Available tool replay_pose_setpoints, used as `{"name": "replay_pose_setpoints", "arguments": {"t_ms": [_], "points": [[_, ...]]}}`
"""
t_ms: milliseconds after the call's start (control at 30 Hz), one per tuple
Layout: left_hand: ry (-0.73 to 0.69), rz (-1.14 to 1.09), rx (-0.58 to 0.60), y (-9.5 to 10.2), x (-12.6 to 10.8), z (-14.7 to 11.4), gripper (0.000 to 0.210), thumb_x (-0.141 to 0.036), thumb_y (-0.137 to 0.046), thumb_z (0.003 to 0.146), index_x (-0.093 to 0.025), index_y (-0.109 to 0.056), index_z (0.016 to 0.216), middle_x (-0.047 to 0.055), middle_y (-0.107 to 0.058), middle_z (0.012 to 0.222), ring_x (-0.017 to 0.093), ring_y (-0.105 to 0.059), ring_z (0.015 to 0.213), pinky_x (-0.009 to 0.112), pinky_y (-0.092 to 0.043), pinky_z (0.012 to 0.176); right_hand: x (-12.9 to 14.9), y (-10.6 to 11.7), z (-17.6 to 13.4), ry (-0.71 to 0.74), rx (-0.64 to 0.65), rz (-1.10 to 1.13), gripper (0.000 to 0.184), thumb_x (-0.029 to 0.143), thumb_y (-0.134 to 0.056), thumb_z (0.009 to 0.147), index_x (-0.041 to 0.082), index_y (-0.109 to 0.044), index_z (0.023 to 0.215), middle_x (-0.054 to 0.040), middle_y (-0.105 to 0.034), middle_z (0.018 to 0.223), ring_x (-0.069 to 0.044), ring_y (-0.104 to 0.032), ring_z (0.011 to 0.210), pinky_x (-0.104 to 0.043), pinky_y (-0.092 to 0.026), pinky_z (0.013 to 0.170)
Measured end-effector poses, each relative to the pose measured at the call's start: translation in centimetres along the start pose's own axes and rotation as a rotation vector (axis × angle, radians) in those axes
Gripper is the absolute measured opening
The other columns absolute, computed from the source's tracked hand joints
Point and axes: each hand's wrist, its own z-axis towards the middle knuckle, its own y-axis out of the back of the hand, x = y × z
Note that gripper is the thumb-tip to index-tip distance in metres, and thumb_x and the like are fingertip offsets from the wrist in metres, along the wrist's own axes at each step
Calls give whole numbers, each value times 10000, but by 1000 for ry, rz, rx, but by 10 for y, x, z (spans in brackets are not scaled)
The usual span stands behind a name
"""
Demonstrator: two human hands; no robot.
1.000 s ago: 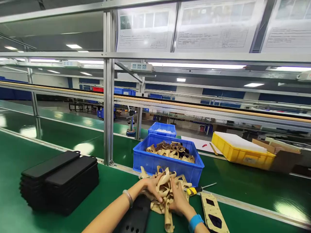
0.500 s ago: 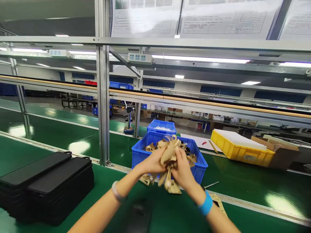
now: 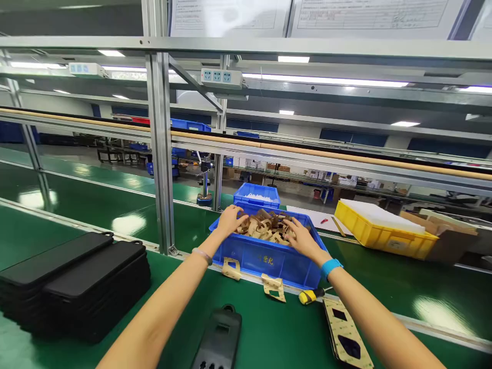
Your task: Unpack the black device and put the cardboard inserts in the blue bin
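Observation:
A blue bin (image 3: 246,256) holds a heap of crumpled tan paper scraps (image 3: 265,228) with cut-out openings. Over its left rim reaches my left hand (image 3: 231,220), fingers apart at the edge of the heap. My right hand (image 3: 302,238) is at the bin's right side, fingers spread beside the scraps. Neither hand grips anything that I can see. Two loose scraps lie in front of the bin: one on the left (image 3: 231,268), another nearer the middle (image 3: 273,288). A black plastic housing (image 3: 219,338) with a loop at its top lies nearest me.
Stacked black panels (image 3: 77,277) stand at left. A yellow-handled screwdriver (image 3: 310,295) and tan adhesive sheets with cut-outs (image 3: 346,333) lie at right. Behind are a smaller blue bin (image 3: 257,193), a yellow crate (image 3: 384,238) and a metal post (image 3: 159,154).
Both hands have let go of the bunched tan scraps, which now lie in the blue bin. The hands have parted and moved forward to the bin's sides.

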Motion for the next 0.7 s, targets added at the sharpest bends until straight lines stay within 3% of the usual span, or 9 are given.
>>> {"name": "replay_pose_setpoints", "arguments": {"t_ms": [67, 133, 200, 333, 433, 533, 633, 700], "points": [[-110, 40, 82, -4, -2, -31, 306, -427, -535, 926, -155, -609, 1047, 84, -626, 1072, 244, -585, 1035, 481, -476, 921, -3, -11, -7, -8, -37, 8, 483, 282, -584, 932, 205, -425, 1382, -125, -375, 1464, -311, -432, 1293, -542, -411, 1038], [-252, 71, 244, -15, -5, -62, 334, -477, -606, 873, -163, -630, 982, 57, -647, 964, 217, -616, 917, 430, -516, 836, -6, -19, -7, -50, -77, 10, 498, 296, -587, 930, 203, -412, 1386, -131, -372, 1458, -311, -465, 1257, -537, -440, 1005], [-339, 106, 374, -29, -5, -91, 366, -475, -665, 831, -163, -628, 1017, 50, -653, 935, 201, -626, 834, 395, -538, 757, -5, -23, -3, -99, -126, 0, 474, 296, -586, 928, 192, -430, 1363, -131, -384, 1441, -321, -459, 1252, -551, -437, 995], [-334, 158, 420, -52, 3, -126, 206, -341, -609, 900, -144, -637, 953, 28, -651, 833, 164, -626, 724, 342, -547, 676, 12, -18, -8, -48, -171, -37, 335, 286, -577, 919, 181, -527, 1233, -111, -421, 1387, -308, -412, 1270, -536, -393, 1025], [-336, 129, 338, -41, 5, -125, 132, -276, -600, 907, -154, -650, 918, 23, -658, 826, 166, -634, 752, 336, -551, 686, 36, -14, -30, 42, -109, -77, 320, 306, -592, 894, 161, -553, 1177, -142, -466, 1298, -315, -435, 1222, -508, -421, 987], [-287, 67, 132, -8, 1, -101, 177, -236, -538, 936, -178, -636, 1072, 61, -667, 1012, 201, -630, 943, 377, -545, 795, 54, -24, -59, 128, 48, -103, 258, 339, -546, 921, 162, -585, 1105, -125, -553, 1143, -256, -546, 1067, -410, -488, 889], [-105, 40, -101, 23, -6, -61, 282, -229, -446, 974, -185, -559, 1229, 104, -602, 1209, 240, -562, 1130, 460, -488, 950, 63, -51, -86, 188, 270, -134, 345, 350, -644, 869, 174, -577, 1158, -83, -605, 1115, -178, -619, 834, -334, -532, 731], [39, 49, -181, 31, -11, -38, 369, -252, -473, 965, -191, -469, 1329, 132, -529, 1319, 279, -514, 1204, 512, -460, 990, 67, -70, -100, 160, 349, -160, 358, 286, -658, 865, 143, -572, 1181, -91, -638, 1065, -158, -630, 736, -317, -538, 668]]}}
